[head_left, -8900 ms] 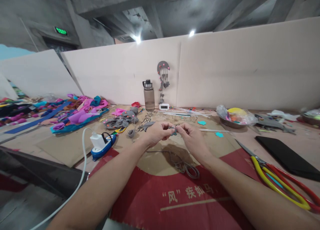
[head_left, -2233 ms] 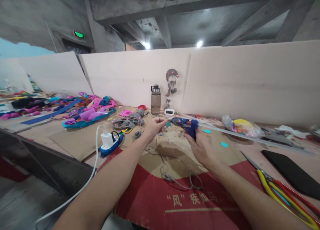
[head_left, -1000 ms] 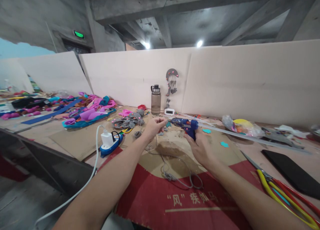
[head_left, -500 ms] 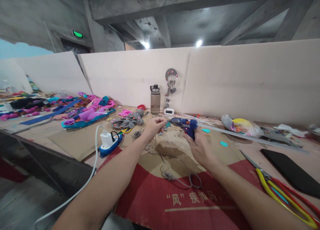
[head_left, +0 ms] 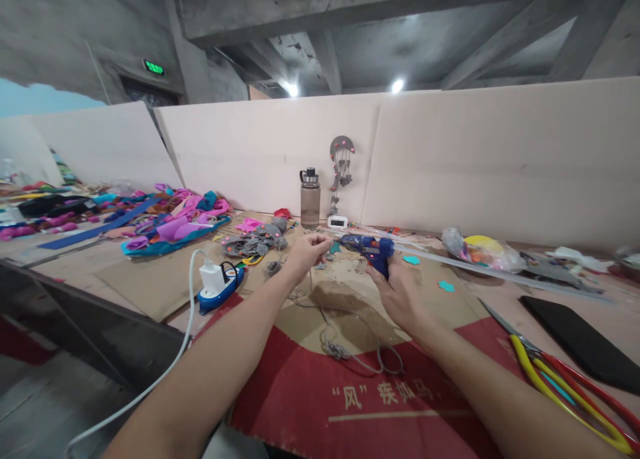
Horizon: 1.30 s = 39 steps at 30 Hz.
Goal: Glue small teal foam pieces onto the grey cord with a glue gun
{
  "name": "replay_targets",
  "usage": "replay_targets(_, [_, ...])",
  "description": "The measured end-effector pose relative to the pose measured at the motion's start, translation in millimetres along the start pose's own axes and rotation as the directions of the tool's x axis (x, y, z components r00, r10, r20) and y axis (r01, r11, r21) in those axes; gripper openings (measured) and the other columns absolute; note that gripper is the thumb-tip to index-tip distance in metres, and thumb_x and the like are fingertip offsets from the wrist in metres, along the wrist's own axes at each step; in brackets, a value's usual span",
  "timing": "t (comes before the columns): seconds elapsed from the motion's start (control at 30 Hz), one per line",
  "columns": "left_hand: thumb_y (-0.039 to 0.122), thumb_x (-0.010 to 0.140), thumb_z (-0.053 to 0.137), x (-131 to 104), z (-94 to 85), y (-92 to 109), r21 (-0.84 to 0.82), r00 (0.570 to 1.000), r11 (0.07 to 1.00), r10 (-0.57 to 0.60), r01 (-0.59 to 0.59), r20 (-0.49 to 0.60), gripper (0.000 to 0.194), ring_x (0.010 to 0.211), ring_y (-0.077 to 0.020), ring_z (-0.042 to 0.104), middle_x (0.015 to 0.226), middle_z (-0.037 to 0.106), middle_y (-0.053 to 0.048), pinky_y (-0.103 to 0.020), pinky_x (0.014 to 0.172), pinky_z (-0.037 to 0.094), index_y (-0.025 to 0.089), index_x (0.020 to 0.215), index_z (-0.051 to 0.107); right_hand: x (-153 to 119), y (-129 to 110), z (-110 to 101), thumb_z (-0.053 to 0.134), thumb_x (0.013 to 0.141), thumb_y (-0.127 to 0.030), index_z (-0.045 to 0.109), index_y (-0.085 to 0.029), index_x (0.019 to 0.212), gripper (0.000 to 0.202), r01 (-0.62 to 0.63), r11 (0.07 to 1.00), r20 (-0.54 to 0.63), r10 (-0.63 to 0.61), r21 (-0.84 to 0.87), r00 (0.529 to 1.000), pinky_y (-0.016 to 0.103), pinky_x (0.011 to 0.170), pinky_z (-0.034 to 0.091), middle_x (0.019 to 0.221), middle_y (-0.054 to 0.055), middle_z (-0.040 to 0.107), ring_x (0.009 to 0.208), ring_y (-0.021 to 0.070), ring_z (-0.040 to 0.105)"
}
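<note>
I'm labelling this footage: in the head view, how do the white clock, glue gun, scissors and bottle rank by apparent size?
1. Scissors, helped by being nearest the camera
2. Glue gun and bottle: too alike to rank
3. White clock

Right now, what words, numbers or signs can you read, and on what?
Red cardboard: "“风” 疾如马"; the rest is hidden by the right forearm.
Tan area: dark print, too unclear.
Green wall sign: lit, too blurred.
White digital clock: display too small.
Blue glue gun: label too small.
</note>
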<state>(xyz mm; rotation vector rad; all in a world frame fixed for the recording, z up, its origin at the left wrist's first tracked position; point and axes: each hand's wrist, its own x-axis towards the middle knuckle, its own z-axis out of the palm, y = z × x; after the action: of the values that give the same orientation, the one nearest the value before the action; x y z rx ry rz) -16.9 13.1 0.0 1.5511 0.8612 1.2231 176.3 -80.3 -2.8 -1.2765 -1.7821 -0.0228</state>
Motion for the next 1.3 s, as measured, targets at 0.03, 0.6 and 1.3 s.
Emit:
replay_targets(0.03, [0.046, 0.07, 0.066, -0.1, -0.2, 0.3, -0.002, 1.0, 1.0, -0.001, 0.001, -0.006, 0.033, 0.037, -0.0039, 0.037, 0.045, 0.05, 0.004, -0.017, 0.04, 0.021, 0.014, 0.076, 0.059, -0.2, -0.4, -0.3, 0.041, 0.086, -0.028, 0.05, -0.016, 0.115, 0.032, -0.001, 1.0, -0.003, 0.001, -0.004, 1.0, 0.041, 0.086, 0.042, 0.104, 0.013, 0.064, 0.096, 0.0268, 0.058])
replay_targets(0.6, [0.046, 0.068, 0.067, -2.1, -0.4, 4.9, -0.018, 0.999, 1.0, -0.002, 0.001, -0.048, 0.032, 0.04, -0.0044, 0.041, 0.048, 0.05, 0.004, -0.016, 0.042, 0.026, 0.015, 0.074, 0.06, -1.0, -5.5, -2.5, 0.041, 0.087, -0.029, 0.051, -0.015, 0.111, 0.029, -0.043, 0.999, 0.017, 0.043, -0.03, 0.999, 0.038, 0.081, 0.043, 0.097, 0.012, 0.065, 0.09, 0.0259, 0.059])
replay_targets(1.3, [0.046, 0.067, 0.068, -0.6, -0.5, 3.2, -0.028, 0.998, 1.0, -0.009, 0.008, -0.061, 0.033, 0.04, -0.0048, 0.04, 0.047, 0.051, 0.004, -0.017, 0.042, 0.024, 0.015, 0.075, 0.06, -2.2, -2.4, -0.7, 0.041, 0.087, -0.031, 0.051, -0.017, 0.112, 0.031, -0.039, 0.999, -0.013, 0.039, -0.008, 0.999, 0.039, 0.082, 0.044, 0.101, 0.011, 0.064, 0.089, 0.0254, 0.059])
